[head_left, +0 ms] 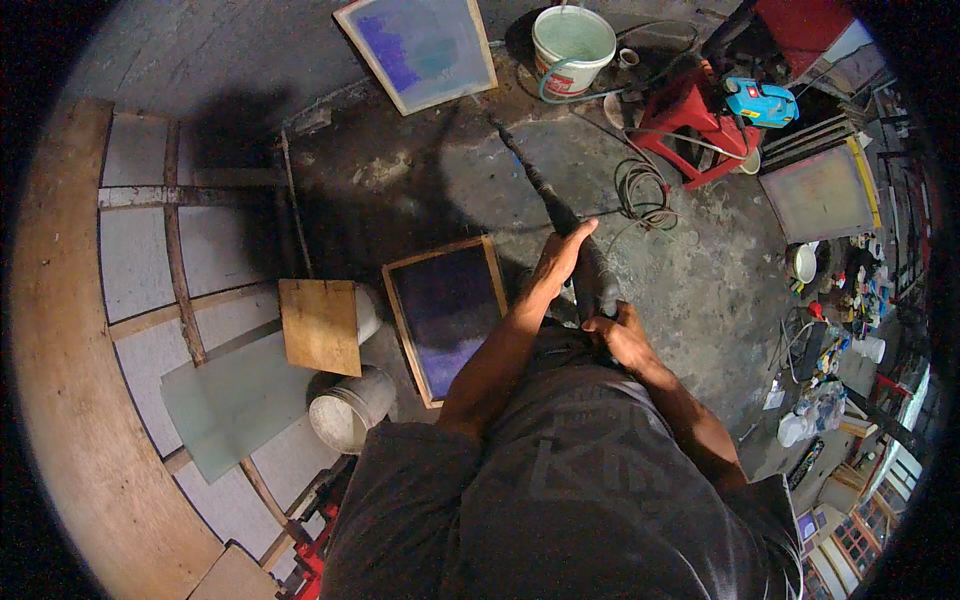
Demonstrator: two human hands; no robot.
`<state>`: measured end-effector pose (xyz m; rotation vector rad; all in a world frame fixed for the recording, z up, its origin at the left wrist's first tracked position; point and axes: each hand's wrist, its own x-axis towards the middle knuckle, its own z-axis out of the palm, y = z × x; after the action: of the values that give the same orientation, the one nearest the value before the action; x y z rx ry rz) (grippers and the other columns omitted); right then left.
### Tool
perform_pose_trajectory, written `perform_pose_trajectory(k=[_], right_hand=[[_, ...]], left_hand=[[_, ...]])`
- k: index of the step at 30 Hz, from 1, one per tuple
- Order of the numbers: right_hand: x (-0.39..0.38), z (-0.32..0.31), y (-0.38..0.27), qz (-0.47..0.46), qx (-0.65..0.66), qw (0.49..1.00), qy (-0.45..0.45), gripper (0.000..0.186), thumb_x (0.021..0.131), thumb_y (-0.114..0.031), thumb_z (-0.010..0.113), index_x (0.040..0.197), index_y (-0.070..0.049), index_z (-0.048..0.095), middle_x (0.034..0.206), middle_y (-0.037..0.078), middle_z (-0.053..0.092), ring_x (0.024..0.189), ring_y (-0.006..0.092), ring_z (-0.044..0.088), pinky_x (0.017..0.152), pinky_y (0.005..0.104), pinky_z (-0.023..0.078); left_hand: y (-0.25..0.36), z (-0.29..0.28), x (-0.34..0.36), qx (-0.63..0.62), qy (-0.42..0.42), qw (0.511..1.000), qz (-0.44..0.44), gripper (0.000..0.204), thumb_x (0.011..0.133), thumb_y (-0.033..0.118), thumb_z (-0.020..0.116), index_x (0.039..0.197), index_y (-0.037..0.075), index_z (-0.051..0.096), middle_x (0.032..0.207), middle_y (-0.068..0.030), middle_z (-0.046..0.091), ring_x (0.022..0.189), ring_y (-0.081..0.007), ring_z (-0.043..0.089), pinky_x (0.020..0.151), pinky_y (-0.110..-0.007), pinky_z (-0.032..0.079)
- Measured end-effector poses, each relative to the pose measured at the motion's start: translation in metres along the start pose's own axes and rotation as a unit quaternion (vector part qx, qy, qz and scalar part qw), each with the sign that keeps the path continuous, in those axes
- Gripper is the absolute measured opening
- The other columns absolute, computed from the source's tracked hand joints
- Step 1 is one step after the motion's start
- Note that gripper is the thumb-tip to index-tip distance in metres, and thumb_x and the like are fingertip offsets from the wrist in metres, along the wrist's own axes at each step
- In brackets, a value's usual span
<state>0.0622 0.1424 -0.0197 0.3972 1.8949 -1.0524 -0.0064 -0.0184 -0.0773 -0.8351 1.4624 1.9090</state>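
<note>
Over concrete (pixel 715 285), left hand (pixel 560 258) and right hand (pixel 626 340) around a black wand (pixel 560 213) (aslant toward a framed panel (pixel 425 50)).

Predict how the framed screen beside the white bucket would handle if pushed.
The framed screen would probably stay stiff, given its wooden-looking rim. It might slide or tip, as it seems propped on edge. The rim's narrowness suggests modest weight.

The view looks from the person's head, through the left of two side-by-side fisheye cameras, and it faces steeply downward. The dark grey T-shirt (pixel 600 480) is very near to the lens; the left hand (pixel 562 262) and right hand (pixel 626 340) are somewhat farther, and the concrete floor (pixel 715 290) lies beyond, with straight edges bending toward the round black rim
</note>
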Motion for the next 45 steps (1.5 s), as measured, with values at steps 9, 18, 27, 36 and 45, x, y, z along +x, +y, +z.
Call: perform_pose_trajectory(k=[9,18,27,36,45], right_hand=[[-0.002,0.007,0.001,-0.053,-0.004,0.996,0.064,0.057,0.071,-0.023,0.069,0.101,0.016,0.041,0.064,0.008,0.055,0.060,0.0175,0.052,0.058,0.0305,0.042],[0.010,0.009,0.016,-0.025,0.015,0.998,0.054,0.090,0.070,-0.021,0.069,0.127,0.024,0.015,0.069,0.010,0.057,0.065,0.0199,0.054,0.061,0.0299,0.044],[-0.001,0.007,-0.002,-0.047,0.024,0.997,0.051,0.063,0.070,-0.021,0.070,0.106,0.018,0.037,0.064,0.009,0.056,0.060,0.0179,0.052,0.056,0.0293,0.043],[0.006,0.008,0.006,-0.040,0.014,0.998,0.054,0.048,0.070,-0.025,0.069,0.096,0.007,0.044,0.078,0.013,0.055,0.072,0.0220,0.051,0.065,0.0331,0.040],[-0.006,0.001,-0.016,0.005,0.008,1.000,0.002,0.063,0.071,-0.030,0.067,0.114,0.011,0.048,0.106,0.022,0.057,0.097,0.0316,0.054,0.086,0.0375,0.042]], left_hand=[[-0.004,-0.001,0.002,-0.009,-0.007,1.000,-0.004,0.081,0.073,0.059,0.062,0.122,-0.004,0.050,0.123,-0.0160,0.052,0.111,-0.0282,0.049,0.096,-0.037,0.035],[-0.004,-0.005,0.004,-0.009,-0.007,1.000,-0.008,0.077,0.073,0.059,0.062,0.118,-0.004,0.053,0.117,-0.0149,0.055,0.105,-0.0272,0.051,0.092,-0.037,0.037],[-0.003,-0.006,0.003,-0.011,-0.015,1.000,0.004,0.076,0.074,0.058,0.061,0.118,-0.003,0.052,0.119,-0.0152,0.054,0.106,-0.0272,0.051,0.092,-0.037,0.037],[0.001,-0.006,0.002,-0.002,-0.017,1.000,-0.006,0.082,0.073,0.059,0.062,0.124,-0.004,0.048,0.125,-0.0169,0.050,0.111,-0.0284,0.048,0.095,-0.038,0.035],[0.002,-0.005,0.001,-0.001,-0.014,1.000,0.002,0.081,0.072,0.059,0.062,0.121,-0.003,0.050,0.121,-0.0155,0.052,0.108,-0.0282,0.049,0.094,-0.037,0.036]])
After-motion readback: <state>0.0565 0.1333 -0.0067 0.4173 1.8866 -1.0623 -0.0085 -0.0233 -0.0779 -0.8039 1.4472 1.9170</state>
